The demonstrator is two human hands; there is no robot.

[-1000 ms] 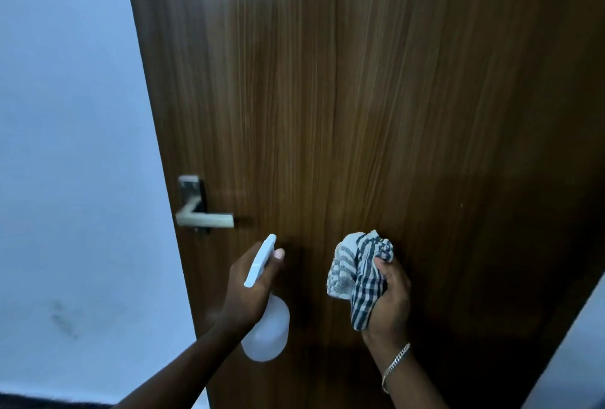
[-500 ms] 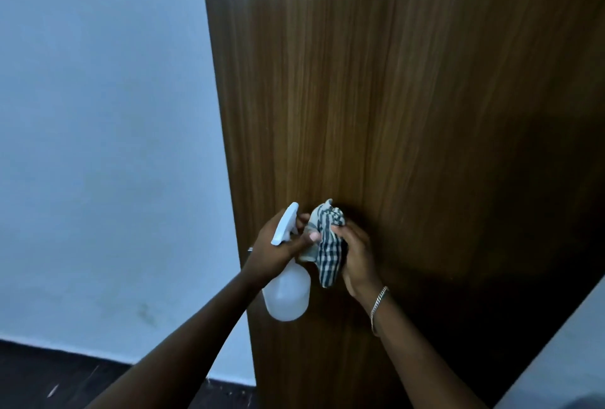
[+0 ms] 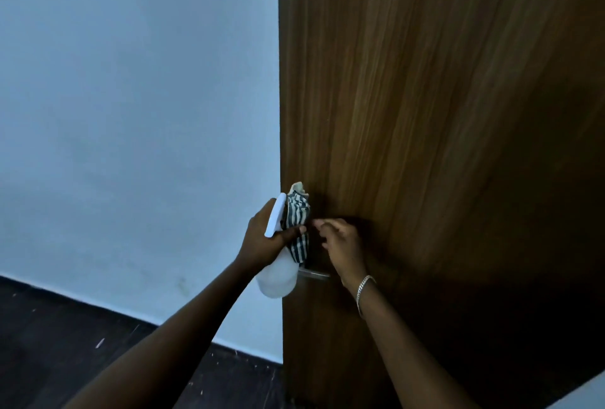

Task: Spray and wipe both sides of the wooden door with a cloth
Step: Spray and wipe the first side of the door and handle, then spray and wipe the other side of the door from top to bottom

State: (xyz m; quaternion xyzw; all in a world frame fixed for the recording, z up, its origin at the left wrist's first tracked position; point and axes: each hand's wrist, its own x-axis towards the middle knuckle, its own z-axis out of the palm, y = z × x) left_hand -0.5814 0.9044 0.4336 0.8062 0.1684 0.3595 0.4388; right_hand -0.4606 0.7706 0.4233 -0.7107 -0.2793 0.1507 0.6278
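Note:
The dark wooden door [image 3: 425,114] fills the right half of the view, its free edge running down the middle. My left hand [image 3: 265,238] grips a white spray bottle [image 3: 276,279] by its neck and also pinches the checked cloth [image 3: 298,215] against the trigger head. My right hand [image 3: 340,245] hovers just right of the cloth with its fingers apart and nothing in them. A metal door handle [image 3: 316,274] peeks out below the cloth, mostly hidden behind the bottle.
A pale blue wall [image 3: 131,114] stands to the left of the door. Dark flooring [image 3: 65,343] lies below it, with a white skirting strip along the wall's foot.
The cloth passed from my right hand to my left hand, which now holds it with the bottle. My right hand let go. The view swung left, so the door edge sits mid-frame.

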